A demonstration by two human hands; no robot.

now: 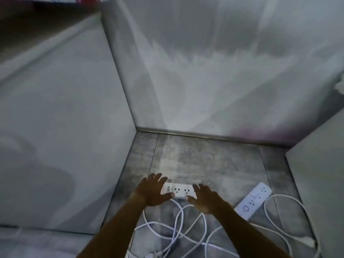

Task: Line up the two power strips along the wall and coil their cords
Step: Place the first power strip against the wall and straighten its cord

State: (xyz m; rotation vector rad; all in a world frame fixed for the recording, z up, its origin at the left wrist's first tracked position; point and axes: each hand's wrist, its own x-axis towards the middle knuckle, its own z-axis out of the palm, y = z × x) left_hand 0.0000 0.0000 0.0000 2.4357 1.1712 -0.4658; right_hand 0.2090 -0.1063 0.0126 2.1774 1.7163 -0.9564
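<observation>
A short white power strip lies flat on the grey floor, crosswise, some way out from the wall. My left hand rests on its left end with fingers spread, and my right hand covers its right end, fingers spread too. A longer white power strip lies at an angle to the right, apart from both hands. Their white cords sprawl in loose tangled loops on the floor near me, partly hidden by my forearms.
The wall with its skirting runs across the far side of the floor. A pale panel closes in the left side and another pale surface the right. A plug lies at the lower right.
</observation>
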